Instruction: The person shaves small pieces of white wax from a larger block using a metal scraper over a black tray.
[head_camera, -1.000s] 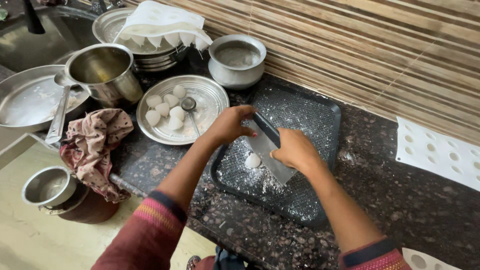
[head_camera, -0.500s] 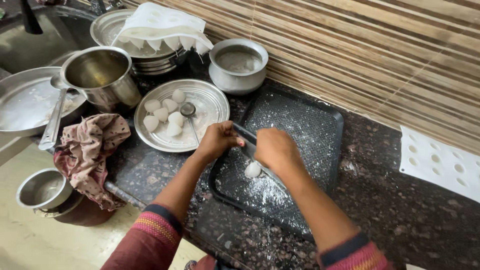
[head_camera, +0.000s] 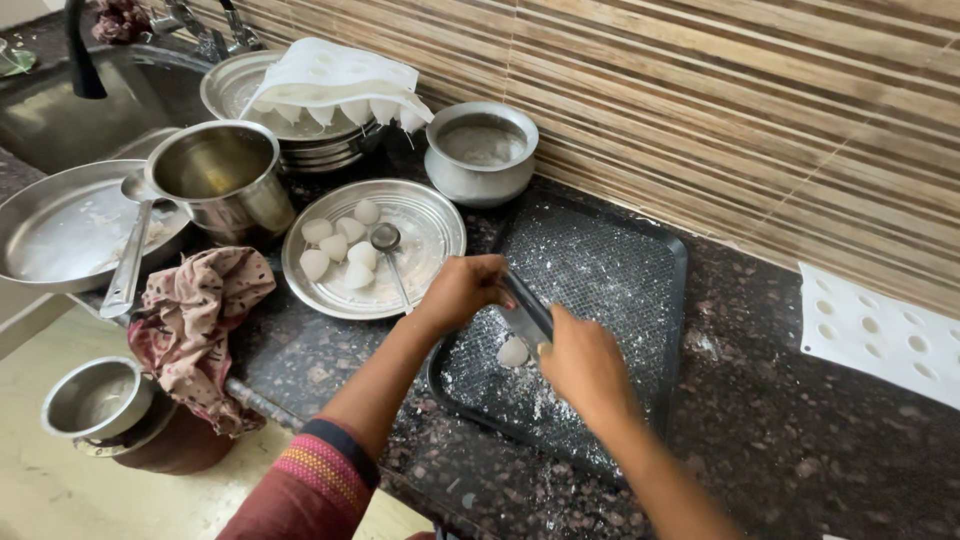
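Both my hands grip a flat steel scraper (head_camera: 527, 311) with a dark handle, held over a dark textured tray (head_camera: 620, 265) dusted with white flour. My left hand (head_camera: 463, 290) holds the scraper's left end. My right hand (head_camera: 583, 363) holds its right end. A small white dough ball (head_camera: 513, 352) lies on the tray just under the blade, between my hands. To the left, a round steel plate (head_camera: 425, 235) carries several white dough balls (head_camera: 340, 247) and a small spoon (head_camera: 388, 245).
A steel pot (head_camera: 222, 178), a wide steel pan (head_camera: 60, 225) with a ladle, and a patterned cloth (head_camera: 195, 315) sit left. A small metal pot (head_camera: 482, 152) stands by the striped wall. White moulds lie on stacked plates (head_camera: 335, 80) and at the right (head_camera: 885, 330).
My hands and the scraper have come lower and nearer on the tray, close over the dough ball. The view shifted slightly; nothing else moved.
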